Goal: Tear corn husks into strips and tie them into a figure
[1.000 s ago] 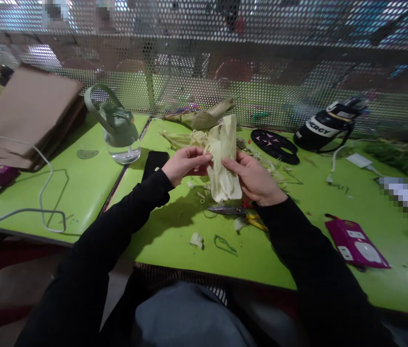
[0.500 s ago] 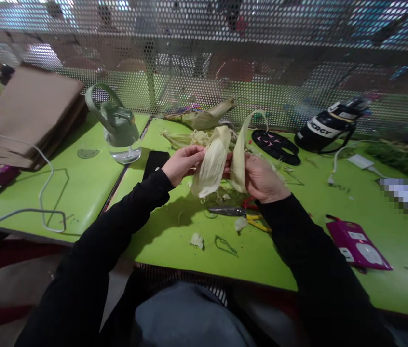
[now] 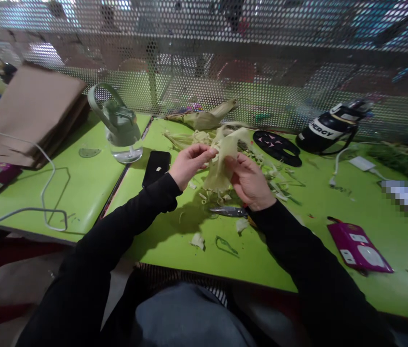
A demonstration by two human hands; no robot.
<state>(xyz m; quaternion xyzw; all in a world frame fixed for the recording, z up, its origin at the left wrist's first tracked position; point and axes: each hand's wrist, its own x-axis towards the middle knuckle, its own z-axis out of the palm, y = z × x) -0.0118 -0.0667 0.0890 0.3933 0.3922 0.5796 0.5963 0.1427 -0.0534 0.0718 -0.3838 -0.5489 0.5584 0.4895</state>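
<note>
Pale corn husk (image 3: 222, 168) is held up between my two hands over the green table. My left hand (image 3: 192, 164) pinches its upper left side between thumb and fingertips. On the other side my right hand (image 3: 250, 182) is closed on the husk, its thumb pressed against the sheet. Beneath them lie husk scraps (image 3: 198, 241) and a pair of scissors (image 3: 228, 211), its handles mostly hidden by my right forearm. Behind the hands are more husk strips (image 3: 189, 139) and a larger bundle of dry husks (image 3: 207, 117).
A black phone (image 3: 156, 166) and a green-topped bottle (image 3: 124, 130) stand left of my hands. Brown paper bags (image 3: 32, 115) lean farther left. To the right are a black palette-like plate (image 3: 277, 147), a black bottle (image 3: 329, 129), a purple power strip (image 3: 360, 246) and a white adapter (image 3: 361, 162).
The two husk pieces, held apart before, are now brought together into one overlapping sheet. My right hand has moved left, towards my left hand, which has shifted slightly right.
</note>
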